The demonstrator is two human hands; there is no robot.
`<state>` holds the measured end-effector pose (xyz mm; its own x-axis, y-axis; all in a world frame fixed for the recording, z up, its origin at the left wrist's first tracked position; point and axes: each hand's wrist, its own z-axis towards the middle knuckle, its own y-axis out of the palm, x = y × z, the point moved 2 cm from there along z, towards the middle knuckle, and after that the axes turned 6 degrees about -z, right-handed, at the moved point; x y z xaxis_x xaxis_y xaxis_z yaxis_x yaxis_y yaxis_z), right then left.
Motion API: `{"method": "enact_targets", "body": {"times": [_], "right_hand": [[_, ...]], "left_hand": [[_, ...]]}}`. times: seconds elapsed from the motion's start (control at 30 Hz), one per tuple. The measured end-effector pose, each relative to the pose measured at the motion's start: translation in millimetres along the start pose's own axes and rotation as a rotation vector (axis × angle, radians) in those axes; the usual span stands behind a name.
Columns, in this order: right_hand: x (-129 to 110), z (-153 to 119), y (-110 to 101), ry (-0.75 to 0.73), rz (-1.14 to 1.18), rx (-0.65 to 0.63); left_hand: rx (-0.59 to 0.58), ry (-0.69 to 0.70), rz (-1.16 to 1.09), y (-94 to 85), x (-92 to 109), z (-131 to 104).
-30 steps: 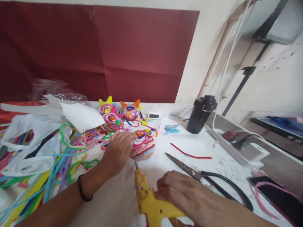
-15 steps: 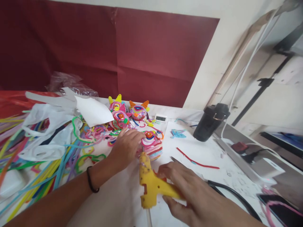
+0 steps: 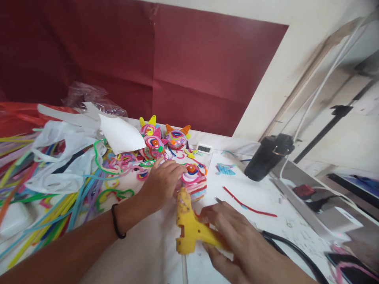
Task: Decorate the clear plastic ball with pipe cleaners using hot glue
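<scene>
My left hand [image 3: 164, 180] is closed around the left side of a colourful pipe-cleaner ball [image 3: 194, 179], which shows an orange-centred eye and stripes of red, pink and blue. My right hand [image 3: 229, 232] grips the handle of a yellow glue gun [image 3: 188, 227], with a pale glue stick [image 3: 184, 268] coming out of its rear. The gun's nozzle points at the ball's lower left side, close to my left fingers; whether it touches cannot be told. Under my right hand, a pointed metal tip [image 3: 218, 200] pokes out.
Finished pipe-cleaner animal heads [image 3: 177, 138] stand at the back beside a small digital timer [image 3: 203, 148]. Loose pipe cleaners [image 3: 63, 209] and plastic bags [image 3: 56, 173] spread over the left. To the right are a red pipe cleaner [image 3: 248, 205], a black tumbler [image 3: 268, 157] and a black cable [image 3: 293, 240].
The whole view has shifted slightly, so most things sit a little farther right. Both hands keep their holds, and the glue gun's nozzle stays by the ball.
</scene>
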<state>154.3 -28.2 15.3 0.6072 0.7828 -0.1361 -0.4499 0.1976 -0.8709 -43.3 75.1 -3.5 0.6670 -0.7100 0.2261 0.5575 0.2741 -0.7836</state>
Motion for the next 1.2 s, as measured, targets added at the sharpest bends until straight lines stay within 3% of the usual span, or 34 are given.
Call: {"method": "enact_targets", "body": {"times": [1.2], "right_hand": [[-5.9,0.5,-4.5,-0.009,-0.097,0.04]], "left_hand": [[0.019,0.043,0.047,-0.1,1.7,-1.0]]}}
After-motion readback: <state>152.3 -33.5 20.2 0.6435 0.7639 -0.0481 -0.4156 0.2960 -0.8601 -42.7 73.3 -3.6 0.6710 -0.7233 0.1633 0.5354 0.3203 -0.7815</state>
